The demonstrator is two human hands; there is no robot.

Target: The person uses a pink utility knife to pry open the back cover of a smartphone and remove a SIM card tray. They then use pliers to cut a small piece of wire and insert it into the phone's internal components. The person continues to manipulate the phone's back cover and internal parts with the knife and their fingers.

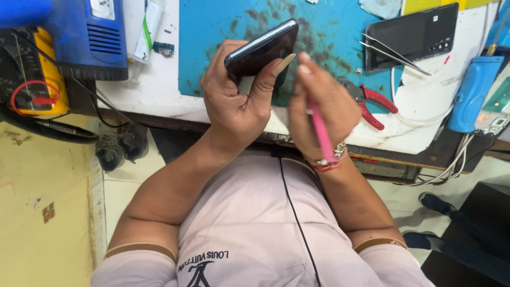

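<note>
While I sit at the desk (159,90), a yellow meter (37,74) with a red lead lies at the far left edge, and a blue box-shaped machine (79,37) stands just beside it. A white tube (147,29) lies next to that machine, near the edge of the stained blue mat (212,26).

My left hand (236,101) is raised over the mat's near edge, its fingers (273,79) curled shut around a dark phone (261,49), which I hold tilted in the air, clear of the desk, with my thumb pressed along its lower side.

Just to the right, my right hand (319,106) is closed around a thin pink tool (320,130), whose handle runs down across the back of my wrist; its tip sits up near the phone's edge, though I cannot tell if it touches. A bracelet (329,157) circles that wrist.

Further right, red-handled pliers (372,103) lie on the desk at the mat's edge. Beyond them, a second dark phone (411,34) lies flat with 1 pair of metal tweezers (393,53) resting across it. A blue handheld device (470,93) lies at the far right, with white cables (451,165) hanging off the desk below it.
</note>
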